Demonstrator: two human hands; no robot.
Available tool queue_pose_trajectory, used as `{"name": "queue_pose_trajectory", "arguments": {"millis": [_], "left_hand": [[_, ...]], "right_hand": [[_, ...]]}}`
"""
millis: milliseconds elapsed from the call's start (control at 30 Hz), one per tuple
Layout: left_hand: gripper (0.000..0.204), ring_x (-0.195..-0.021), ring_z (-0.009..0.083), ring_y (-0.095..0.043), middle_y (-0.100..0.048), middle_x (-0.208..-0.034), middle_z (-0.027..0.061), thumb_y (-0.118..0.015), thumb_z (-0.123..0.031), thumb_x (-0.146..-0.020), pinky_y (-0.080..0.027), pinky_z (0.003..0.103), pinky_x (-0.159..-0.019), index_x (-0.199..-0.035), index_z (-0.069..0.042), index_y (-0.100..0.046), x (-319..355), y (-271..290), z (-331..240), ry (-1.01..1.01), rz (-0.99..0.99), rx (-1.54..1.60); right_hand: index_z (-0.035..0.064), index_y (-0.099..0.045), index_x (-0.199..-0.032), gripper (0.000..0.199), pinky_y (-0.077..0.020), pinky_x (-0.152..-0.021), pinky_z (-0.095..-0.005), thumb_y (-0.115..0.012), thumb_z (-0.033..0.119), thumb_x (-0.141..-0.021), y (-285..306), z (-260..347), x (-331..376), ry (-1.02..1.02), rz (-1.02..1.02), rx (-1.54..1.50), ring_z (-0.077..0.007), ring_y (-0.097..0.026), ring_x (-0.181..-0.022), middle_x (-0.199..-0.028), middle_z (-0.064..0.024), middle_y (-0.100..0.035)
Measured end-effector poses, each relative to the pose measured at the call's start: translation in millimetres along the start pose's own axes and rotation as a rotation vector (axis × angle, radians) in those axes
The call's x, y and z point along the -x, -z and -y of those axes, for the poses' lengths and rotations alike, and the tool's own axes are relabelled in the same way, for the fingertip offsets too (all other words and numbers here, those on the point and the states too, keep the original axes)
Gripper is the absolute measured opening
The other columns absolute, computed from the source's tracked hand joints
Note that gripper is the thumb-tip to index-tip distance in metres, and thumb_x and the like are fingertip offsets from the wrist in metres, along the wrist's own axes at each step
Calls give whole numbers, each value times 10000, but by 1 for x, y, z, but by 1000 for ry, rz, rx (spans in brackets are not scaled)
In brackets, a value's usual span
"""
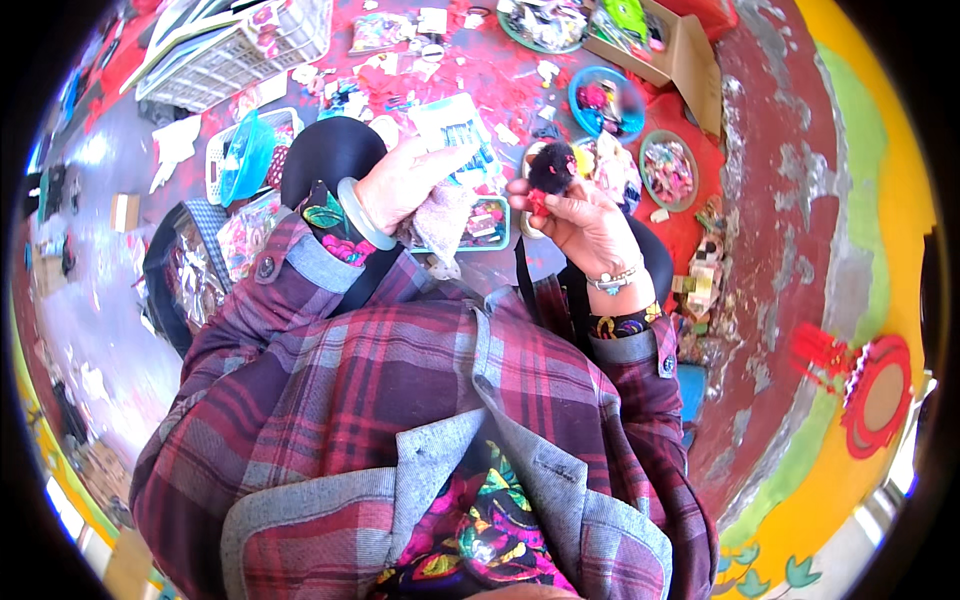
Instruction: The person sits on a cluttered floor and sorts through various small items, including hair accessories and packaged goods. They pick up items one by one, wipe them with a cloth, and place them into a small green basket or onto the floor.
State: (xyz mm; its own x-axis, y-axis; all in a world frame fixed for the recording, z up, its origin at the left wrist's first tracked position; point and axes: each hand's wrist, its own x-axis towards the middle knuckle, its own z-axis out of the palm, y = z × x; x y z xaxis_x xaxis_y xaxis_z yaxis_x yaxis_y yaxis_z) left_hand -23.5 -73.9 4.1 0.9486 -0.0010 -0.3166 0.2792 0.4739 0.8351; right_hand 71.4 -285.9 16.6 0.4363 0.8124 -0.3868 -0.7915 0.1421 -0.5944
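Observation:
My left hand [405, 182] is in front of me, fingers stretched to the right. A crumpled pinkish-grey cloth [441, 222] hangs from its underside, seemingly gripped by fingers that are partly hidden. To the right, my right hand [583, 222] pinches a small black fluffy pompom piece [552, 168] with red at its base, raised between thumb and fingers. Beyond my left hand lies a white and blue printed sheet or packet [440, 116]. Below and between the hands stands a teal-rimmed tray [508, 232] of small colourful items, partly covered by the cloth.
On the right are a blue basin [573, 100], a round basket [645, 185] of small pieces and a cardboard box [703, 85]. At the left stand a grey crate [215, 72], a white basket [214, 160] and a blue bowl [243, 160]. Red scraps litter the floor.

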Motion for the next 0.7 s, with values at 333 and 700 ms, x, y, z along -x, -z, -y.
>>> {"name": "queue_pose_trajectory", "arguments": {"millis": [333,700], "left_hand": [[253,-878,132,-580,-606,-975,44,-539,-105,-825,-452,264,-757,-1061,-16,-537,-15,-4,-1,132,29,95],[209,-772,131,-588,-621,-899,90,-487,-148,-858,-459,258,-669,-1008,-12,-537,-29,-13,6,147,-106,-91]], "right_hand": [[-4,-482,-1042,233,-438,-480,-201,-534,78,-830,22,64,56,408,-265,338,-136,-587,-610,-882,-155,-621],[17,-534,-1014,204,-461,-612,-209,-548,5,-811,158,63,142,818,-662,159,-117,-581,-706,-853,-61,-603]]}}
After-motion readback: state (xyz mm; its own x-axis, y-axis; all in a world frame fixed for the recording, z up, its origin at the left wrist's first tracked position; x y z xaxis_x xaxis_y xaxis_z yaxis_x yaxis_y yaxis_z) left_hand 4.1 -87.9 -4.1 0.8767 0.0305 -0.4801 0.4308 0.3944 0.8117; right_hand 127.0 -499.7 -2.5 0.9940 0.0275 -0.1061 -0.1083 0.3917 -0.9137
